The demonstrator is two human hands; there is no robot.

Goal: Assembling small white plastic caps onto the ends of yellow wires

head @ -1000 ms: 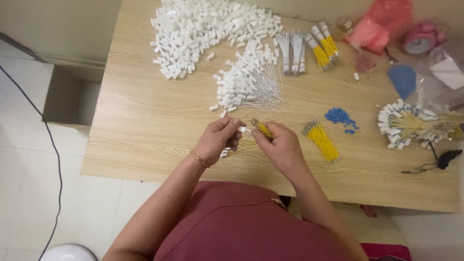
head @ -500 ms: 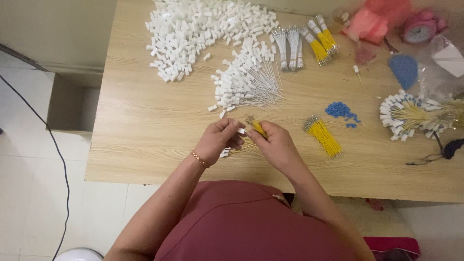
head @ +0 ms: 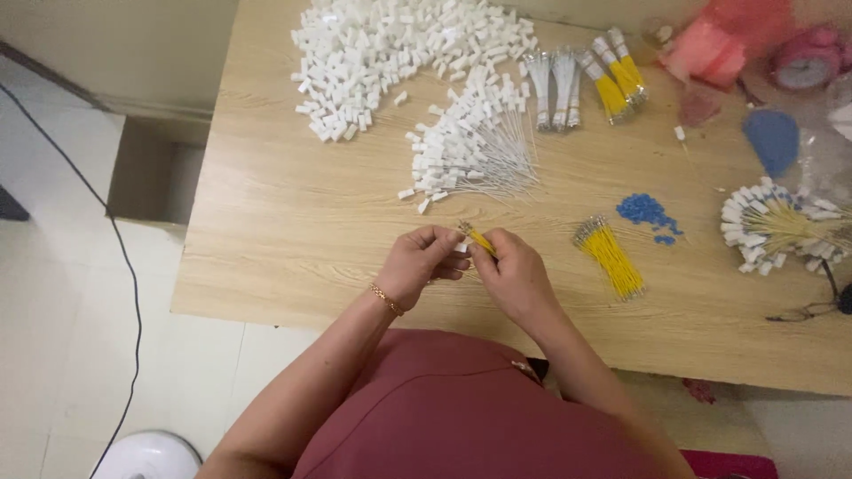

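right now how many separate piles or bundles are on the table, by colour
White heaps of connectors: 2, the big pile and the wired pile
White wire bundles: 2
Yellow wire bundles: 3, two at the back and one near the right hand
Yellow-and-white fan bundle: 1
Blue clusters of small pieces: 1
Total: 9
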